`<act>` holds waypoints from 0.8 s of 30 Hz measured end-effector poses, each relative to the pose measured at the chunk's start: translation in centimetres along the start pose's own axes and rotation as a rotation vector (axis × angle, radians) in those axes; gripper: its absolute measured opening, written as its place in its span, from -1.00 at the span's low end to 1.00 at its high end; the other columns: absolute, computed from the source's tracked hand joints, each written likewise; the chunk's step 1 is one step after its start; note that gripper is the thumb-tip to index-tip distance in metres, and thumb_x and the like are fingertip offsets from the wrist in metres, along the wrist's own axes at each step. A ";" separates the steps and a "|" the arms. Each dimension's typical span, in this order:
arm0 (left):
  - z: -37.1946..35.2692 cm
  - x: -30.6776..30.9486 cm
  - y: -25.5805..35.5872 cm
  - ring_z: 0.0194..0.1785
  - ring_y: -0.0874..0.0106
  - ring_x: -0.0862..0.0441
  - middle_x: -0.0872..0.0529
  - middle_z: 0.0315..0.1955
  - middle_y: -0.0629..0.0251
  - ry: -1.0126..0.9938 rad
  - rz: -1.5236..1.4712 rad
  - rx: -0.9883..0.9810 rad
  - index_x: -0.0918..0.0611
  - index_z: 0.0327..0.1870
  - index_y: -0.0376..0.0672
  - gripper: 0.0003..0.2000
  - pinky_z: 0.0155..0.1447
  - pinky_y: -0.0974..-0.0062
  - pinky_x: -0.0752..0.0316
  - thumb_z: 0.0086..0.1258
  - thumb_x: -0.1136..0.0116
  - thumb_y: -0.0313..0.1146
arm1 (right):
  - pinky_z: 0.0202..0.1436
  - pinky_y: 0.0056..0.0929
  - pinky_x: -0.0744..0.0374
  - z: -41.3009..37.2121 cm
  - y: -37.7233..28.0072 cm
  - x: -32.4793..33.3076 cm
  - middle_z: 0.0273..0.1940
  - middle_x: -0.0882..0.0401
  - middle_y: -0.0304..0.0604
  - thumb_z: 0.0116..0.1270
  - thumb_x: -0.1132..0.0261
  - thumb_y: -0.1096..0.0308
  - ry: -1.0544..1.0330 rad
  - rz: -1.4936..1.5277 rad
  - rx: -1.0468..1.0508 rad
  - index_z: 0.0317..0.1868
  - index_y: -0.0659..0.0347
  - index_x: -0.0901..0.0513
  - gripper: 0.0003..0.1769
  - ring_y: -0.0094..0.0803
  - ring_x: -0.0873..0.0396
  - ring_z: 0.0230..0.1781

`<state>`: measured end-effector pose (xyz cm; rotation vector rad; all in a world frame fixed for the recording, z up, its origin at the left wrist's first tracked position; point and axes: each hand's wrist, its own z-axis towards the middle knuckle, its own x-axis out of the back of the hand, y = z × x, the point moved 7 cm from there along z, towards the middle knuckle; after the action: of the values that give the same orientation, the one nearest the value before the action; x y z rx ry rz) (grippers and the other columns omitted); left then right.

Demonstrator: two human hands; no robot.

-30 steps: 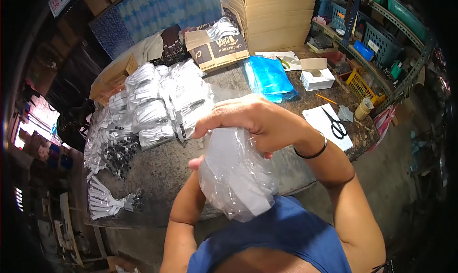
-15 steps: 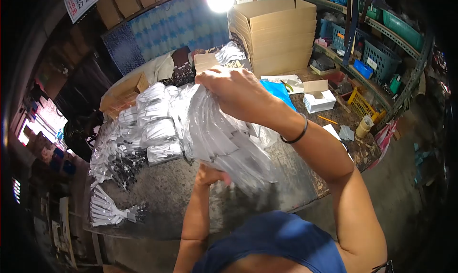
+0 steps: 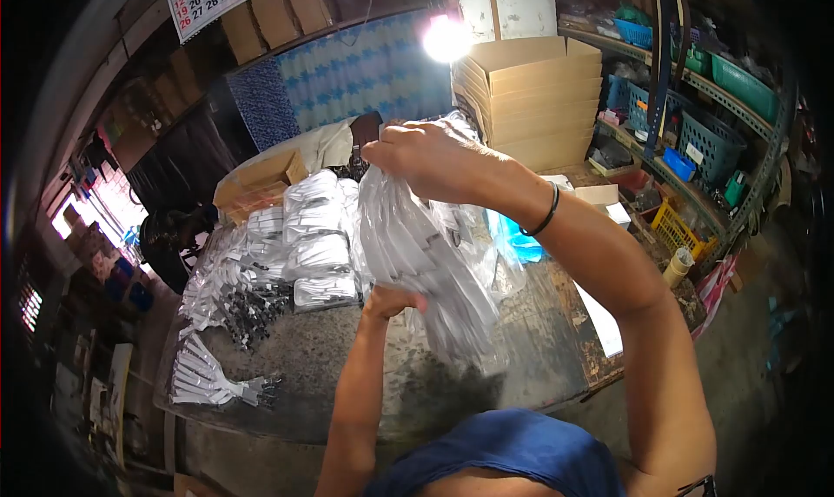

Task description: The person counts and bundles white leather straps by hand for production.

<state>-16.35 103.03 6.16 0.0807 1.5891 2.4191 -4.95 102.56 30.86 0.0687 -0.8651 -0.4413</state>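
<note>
My right hand (image 3: 430, 160) is raised over the table with its fingers closed on the top of a clear plastic bag (image 3: 426, 267). The bag hangs down in long, shiny folds, with whitish-grey strips showing through it. Lower down, my left hand (image 3: 393, 301) grips the bag's left side; its thumb shows, while its other fingers are hidden behind the plastic. Neat stacks of white strips in clear wrapping (image 3: 317, 254) stand just left of the bag. A fanned bunch of white strips with dark ends (image 3: 204, 375) lies at the table's front left.
The worn dark table (image 3: 321, 358) carries a heap of wrapped strips with black ends (image 3: 248, 310) at left. Behind stand an open carton (image 3: 261, 180) and nested cardboard boxes (image 3: 543, 106). Blue plastic (image 3: 519, 236) and a white sheet (image 3: 599, 323) lie right, near metal shelves with baskets (image 3: 708, 136).
The camera view has shifted, so the background sits further right. The bag has swung to a narrower, more upright hang. Both hands keep their hold on it.
</note>
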 end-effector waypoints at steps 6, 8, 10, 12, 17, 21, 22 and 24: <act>-0.5 -1.1 -0.5 0.11 0.34 -0.52 -0.54 0.06 0.26 -0.044 0.102 0.013 -0.36 0.25 -0.26 0.04 0.16 0.35 -0.53 -0.42 -0.64 -0.11 | -0.06 -0.14 -0.54 -0.7 -0.6 -0.8 -0.15 -0.56 0.12 0.03 -0.15 0.69 -0.077 0.098 0.007 -0.02 0.35 -0.53 -0.58 0.01 -0.56 -0.07; -0.3 -2.7 0.2 0.12 0.36 -0.49 -0.54 0.05 0.28 0.025 -0.088 0.026 -0.36 0.26 -0.25 0.08 0.16 0.36 -0.48 -0.43 -0.64 0.01 | 0.11 -0.18 -0.49 -1.2 0.6 -1.1 0.04 -0.53 0.17 0.06 -0.10 0.69 -0.022 0.326 -0.230 0.03 0.32 -0.53 -0.55 0.01 -0.51 0.11; -0.2 -3.5 0.5 0.13 0.37 -0.48 -0.53 0.05 0.29 0.053 -0.081 0.021 -0.36 0.25 -0.25 0.09 0.16 0.36 -0.46 -0.43 -0.62 0.08 | 0.18 -0.21 -0.44 -1.8 0.2 -1.9 0.10 -0.50 0.17 0.07 -0.07 0.69 0.069 0.457 -0.315 0.04 0.30 -0.54 -0.54 0.00 -0.47 0.17; 0.0 -3.6 0.4 0.13 0.37 -0.48 -0.53 0.04 0.30 0.076 -0.068 0.013 -0.37 0.25 -0.25 0.11 0.16 0.36 -0.44 -0.44 -0.60 0.16 | 0.28 -0.30 -0.36 -2.2 1.0 -2.4 0.16 -0.47 0.15 0.07 -0.01 0.67 0.091 0.630 -0.445 0.05 0.26 -0.55 -0.51 0.00 -0.42 0.23; -0.4 -3.5 -0.9 0.03 0.42 -0.54 -0.59 -0.05 0.33 0.061 -0.126 0.008 -0.43 0.16 -0.26 0.01 0.09 0.41 -0.48 -0.43 -0.65 0.05 | 0.25 -0.30 -0.38 -2.4 1.7 -3.0 0.15 -0.50 0.11 0.01 0.00 0.67 0.194 0.564 -0.513 0.04 0.27 -0.54 -0.49 -0.02 -0.44 0.21; 0.0 -3.7 0.2 0.00 0.42 -0.55 -0.60 -0.08 0.32 0.100 -0.136 -0.107 -0.45 0.13 -0.25 -0.11 0.06 0.40 -0.48 -0.30 -0.66 -0.08 | 0.21 -0.34 -0.40 -1.9 2.2 -3.5 0.11 -0.53 0.07 0.01 0.00 0.67 0.197 0.593 -0.595 0.02 0.26 -0.54 -0.50 -0.01 -0.48 0.17; 0.1 -3.5 -0.4 -0.02 0.42 -0.56 -0.61 -0.09 0.32 0.112 -0.129 -0.004 -0.46 0.12 -0.24 -0.20 0.05 0.41 -0.48 -0.22 -0.61 -0.16 | 0.21 -0.34 -0.40 -1.7 2.2 -3.7 0.11 -0.53 0.07 0.01 0.00 0.67 0.196 0.592 -0.589 0.02 0.26 -0.54 -0.50 -0.01 -0.48 0.17; 0.6 -3.2 -1.3 -0.03 0.42 -0.56 -0.61 -0.10 0.32 0.127 -0.123 0.092 -0.47 0.10 -0.24 -0.29 0.04 0.42 -0.48 -0.14 -0.56 -0.24 | 0.11 -0.39 -0.45 -1.3 2.5 -3.8 0.03 -0.59 0.06 0.00 0.02 0.69 0.250 0.635 -0.612 0.00 0.28 -0.55 -0.50 -0.11 -0.57 0.04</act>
<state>-12.93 103.32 5.53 -0.1528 1.7066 2.2981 -5.25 106.23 27.85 -0.6854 -0.4393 -0.0781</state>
